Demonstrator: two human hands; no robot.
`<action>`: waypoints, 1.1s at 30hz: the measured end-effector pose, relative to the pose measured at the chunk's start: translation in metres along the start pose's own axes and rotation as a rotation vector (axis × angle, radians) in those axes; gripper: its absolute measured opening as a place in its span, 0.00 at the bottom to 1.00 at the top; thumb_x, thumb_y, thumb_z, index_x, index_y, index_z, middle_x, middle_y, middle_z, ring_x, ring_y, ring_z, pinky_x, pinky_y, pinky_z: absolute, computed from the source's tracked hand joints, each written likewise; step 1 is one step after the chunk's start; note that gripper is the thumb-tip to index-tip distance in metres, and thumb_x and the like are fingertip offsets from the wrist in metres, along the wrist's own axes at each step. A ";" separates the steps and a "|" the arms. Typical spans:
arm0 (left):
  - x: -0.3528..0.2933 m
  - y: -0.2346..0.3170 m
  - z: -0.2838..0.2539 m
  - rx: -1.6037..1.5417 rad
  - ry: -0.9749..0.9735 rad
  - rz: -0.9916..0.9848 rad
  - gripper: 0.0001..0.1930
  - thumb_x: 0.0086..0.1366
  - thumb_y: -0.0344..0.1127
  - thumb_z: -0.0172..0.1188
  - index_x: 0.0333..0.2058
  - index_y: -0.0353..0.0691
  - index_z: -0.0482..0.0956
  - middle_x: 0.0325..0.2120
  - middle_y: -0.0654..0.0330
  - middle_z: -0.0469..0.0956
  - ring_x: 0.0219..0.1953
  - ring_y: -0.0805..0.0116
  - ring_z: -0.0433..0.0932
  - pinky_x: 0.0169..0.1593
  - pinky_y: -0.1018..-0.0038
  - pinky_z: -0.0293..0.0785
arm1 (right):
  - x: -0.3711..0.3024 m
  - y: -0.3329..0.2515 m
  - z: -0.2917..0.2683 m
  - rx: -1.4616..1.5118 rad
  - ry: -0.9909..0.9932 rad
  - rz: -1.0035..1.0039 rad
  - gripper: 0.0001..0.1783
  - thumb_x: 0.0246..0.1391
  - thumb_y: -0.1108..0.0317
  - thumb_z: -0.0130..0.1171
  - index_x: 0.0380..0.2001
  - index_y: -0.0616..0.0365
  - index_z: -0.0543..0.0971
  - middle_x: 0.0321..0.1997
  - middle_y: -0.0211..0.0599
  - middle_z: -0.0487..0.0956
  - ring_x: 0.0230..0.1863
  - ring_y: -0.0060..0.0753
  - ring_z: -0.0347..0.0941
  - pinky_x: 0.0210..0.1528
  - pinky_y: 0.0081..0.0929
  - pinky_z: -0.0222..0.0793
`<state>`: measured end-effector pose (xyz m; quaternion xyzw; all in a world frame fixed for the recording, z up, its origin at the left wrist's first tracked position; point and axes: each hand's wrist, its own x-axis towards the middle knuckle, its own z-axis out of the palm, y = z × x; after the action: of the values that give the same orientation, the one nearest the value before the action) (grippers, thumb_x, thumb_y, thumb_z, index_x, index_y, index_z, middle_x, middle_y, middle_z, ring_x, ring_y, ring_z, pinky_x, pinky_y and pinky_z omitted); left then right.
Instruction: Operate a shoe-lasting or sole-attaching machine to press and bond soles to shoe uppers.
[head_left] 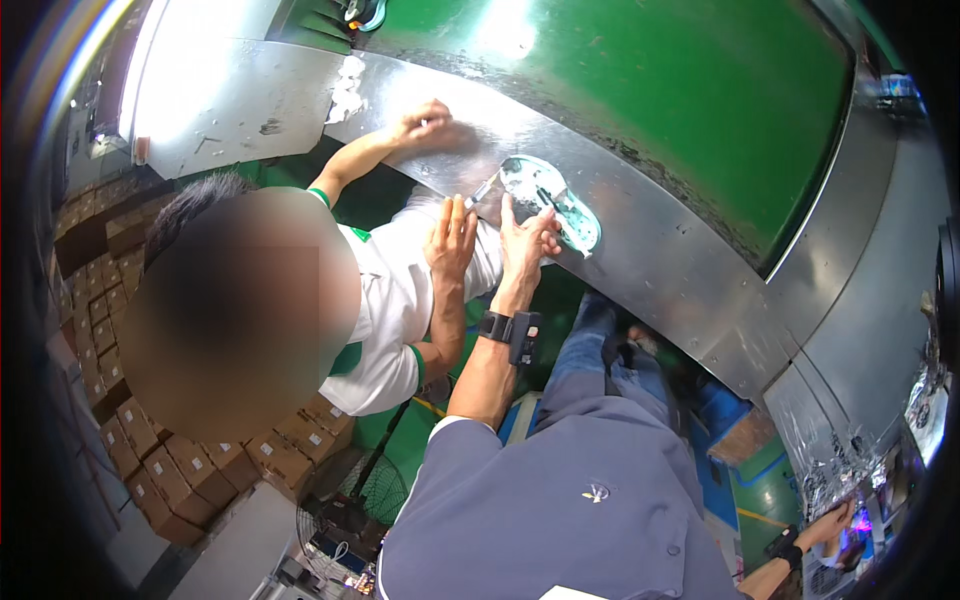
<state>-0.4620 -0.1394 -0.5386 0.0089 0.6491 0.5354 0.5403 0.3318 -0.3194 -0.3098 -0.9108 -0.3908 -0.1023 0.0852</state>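
Observation:
My left hand (527, 245), black device on its wrist, is at the near edge of the metal table. One digit points forward; the others curl loosely and apart. Just ahead lies a sole-shaped piece (578, 226) smeared white and green, with a slim dark item (546, 197) on it by my fingertips. Nothing shows clearly gripped. A co-worker's hand (452, 240) on the left is beside a thin light-coloured tool (484, 190) that points at the piece. My right hand (832, 522), also banded at the wrist, reaches far right beside a purple-lit shiny thing (858, 525); its fingers are indistinct.
A green conveyor belt (640, 100) runs behind the metal table edge (660, 270). The co-worker in a white shirt (390, 300) sits close on my left. Stacked cardboard boxes (190, 470) and a black fan (350, 490) stand behind. Crumpled foil (825, 470) covers a surface at right.

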 end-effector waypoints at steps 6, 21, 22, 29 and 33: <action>-0.005 0.001 -0.001 -0.030 -0.011 -0.013 0.52 0.61 0.30 0.64 0.69 0.43 0.28 0.24 0.56 0.77 0.16 0.77 0.70 0.18 0.78 0.71 | 0.006 0.008 0.000 0.002 -0.008 -0.023 0.19 0.64 0.63 0.48 0.53 0.61 0.77 0.58 0.43 0.76 0.58 0.43 0.69 0.61 0.32 0.60; -0.019 -0.004 0.006 -0.041 -0.062 -0.048 0.50 0.61 0.31 0.64 0.69 0.40 0.33 0.26 0.54 0.79 0.18 0.76 0.72 0.20 0.78 0.74 | 0.004 0.006 -0.003 0.010 -0.020 -0.017 0.21 0.64 0.61 0.49 0.54 0.60 0.77 0.60 0.44 0.74 0.61 0.44 0.66 0.65 0.32 0.55; -0.019 -0.003 0.006 -0.040 -0.056 -0.041 0.50 0.61 0.31 0.65 0.69 0.40 0.33 0.26 0.54 0.79 0.18 0.76 0.73 0.20 0.78 0.74 | 0.004 0.005 -0.001 0.009 -0.034 -0.004 0.21 0.64 0.61 0.49 0.54 0.59 0.77 0.60 0.43 0.74 0.62 0.44 0.66 0.65 0.32 0.54; -0.021 -0.008 0.000 -0.025 -0.025 -0.080 0.50 0.61 0.32 0.65 0.69 0.39 0.33 0.26 0.55 0.78 0.17 0.76 0.73 0.20 0.78 0.74 | -0.011 -0.033 -0.005 0.070 -0.019 0.174 0.21 0.63 0.60 0.49 0.55 0.56 0.76 0.67 0.47 0.66 0.69 0.42 0.58 0.68 0.31 0.50; -0.020 -0.007 0.001 -0.037 -0.028 -0.090 0.50 0.61 0.32 0.65 0.69 0.39 0.34 0.26 0.54 0.78 0.17 0.76 0.72 0.20 0.77 0.74 | 0.005 0.018 -0.003 0.056 -0.036 0.030 0.21 0.63 0.59 0.49 0.56 0.56 0.76 0.67 0.49 0.65 0.68 0.42 0.58 0.68 0.30 0.50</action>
<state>-0.4489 -0.1535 -0.5301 -0.0228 0.6312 0.5222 0.5730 0.3480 -0.3288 -0.3073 -0.9156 -0.3812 -0.0734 0.1050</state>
